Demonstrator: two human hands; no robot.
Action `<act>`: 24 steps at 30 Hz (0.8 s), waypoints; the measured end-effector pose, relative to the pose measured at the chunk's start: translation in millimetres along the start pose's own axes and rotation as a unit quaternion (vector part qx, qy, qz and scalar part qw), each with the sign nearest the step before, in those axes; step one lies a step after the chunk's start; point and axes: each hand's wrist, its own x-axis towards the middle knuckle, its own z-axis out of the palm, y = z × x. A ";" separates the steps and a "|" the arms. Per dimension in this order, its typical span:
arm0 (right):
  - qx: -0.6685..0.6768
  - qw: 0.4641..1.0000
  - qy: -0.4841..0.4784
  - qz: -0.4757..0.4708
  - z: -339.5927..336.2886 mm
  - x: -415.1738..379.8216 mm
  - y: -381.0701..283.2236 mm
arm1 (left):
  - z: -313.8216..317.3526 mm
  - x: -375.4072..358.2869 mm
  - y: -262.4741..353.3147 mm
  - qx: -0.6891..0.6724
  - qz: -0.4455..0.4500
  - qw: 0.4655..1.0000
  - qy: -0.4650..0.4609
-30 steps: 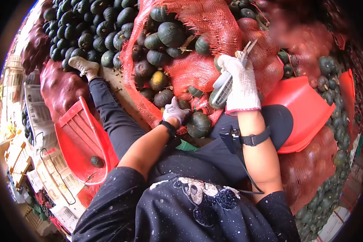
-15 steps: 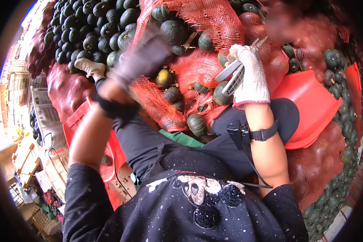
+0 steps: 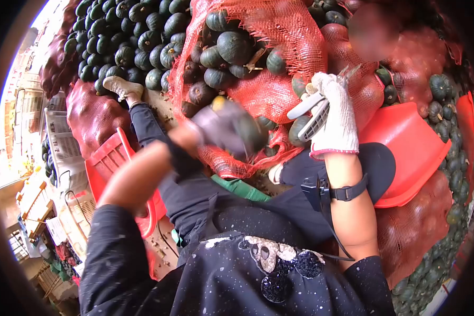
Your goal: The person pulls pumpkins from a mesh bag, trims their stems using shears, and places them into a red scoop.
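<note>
My left hand [image 3: 222, 129], in a greyish glove and smeared by motion, is closed on a dark green pumpkin [image 3: 254, 135] over the open end of a red mesh sack. In a white knitted glove, my right hand [image 3: 338, 108] grips a pair of hand shears [image 3: 307, 107]. Their pale handles stick out to the left of the palm, and the metal tips show beyond the fingers. The red mesh sack [image 3: 258, 87] lies spread before me, with several dark green pumpkins [image 3: 234, 48] in and around it. One carries a yellow patch.
A heap of green pumpkins [image 3: 124, 55] rises at the upper left. Filled red mesh sacks [image 3: 92, 116] stand on both sides. A red plastic chair [image 3: 405, 152] is by my right knee, another red chair [image 3: 110, 152] at the left. Pale crates [image 3: 63, 139] line the left edge.
My left hand has swung right and down from over the sack and now has the pumpkin that lay near my feet, lifted. My right hand keeps the shears almost in place.
</note>
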 end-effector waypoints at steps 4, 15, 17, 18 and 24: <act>0.014 0.999 0.038 -0.009 11.0 -6.6 -6.1 | -202.1 -56.6 -74.9 0.272 -0.014 0.855 0.442; -0.032 0.999 0.009 0.039 9.0 3.3 3.1 | 152.1 29.3 -95.5 0.225 -0.454 0.857 0.095; -0.058 0.997 0.009 0.057 10.3 3.5 2.4 | 153.7 23.4 -96.1 0.226 -0.439 0.860 0.133; -0.050 0.998 -0.008 0.049 9.0 2.8 5.7 | 142.1 15.5 -91.6 0.183 -0.425 0.878 0.119; -0.122 0.990 0.017 0.070 23.2 -2.2 15.1 | 81.8 -41.5 -69.5 -0.539 -0.169 0.779 0.272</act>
